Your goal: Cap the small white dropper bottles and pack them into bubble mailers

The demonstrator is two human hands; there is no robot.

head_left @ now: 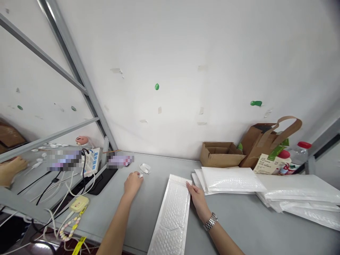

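A long white bubble mailer (172, 216) lies on the grey table, running down to the bottom edge of the view. My right hand (198, 200), with a metal watch on its wrist, pinches the mailer's upper right edge. Farther left, my left hand (133, 184) rests on the table with its fingers closed on a small white piece, beside a small coiled white cable (145, 168). Stacked white mailers (231, 180) lie just right of my right hand, and another pile of mailers (300, 193) is at the far right.
Behind the mailers stand an open cardboard box (222, 154), a brown paper bag (256, 147) and a red-capped bottle (300, 156). On the left are a phone (120, 161), a power strip (91, 162), tangled cables and a yellow case (79, 204). Another person's hand (14, 168) shows beyond the metal frame.
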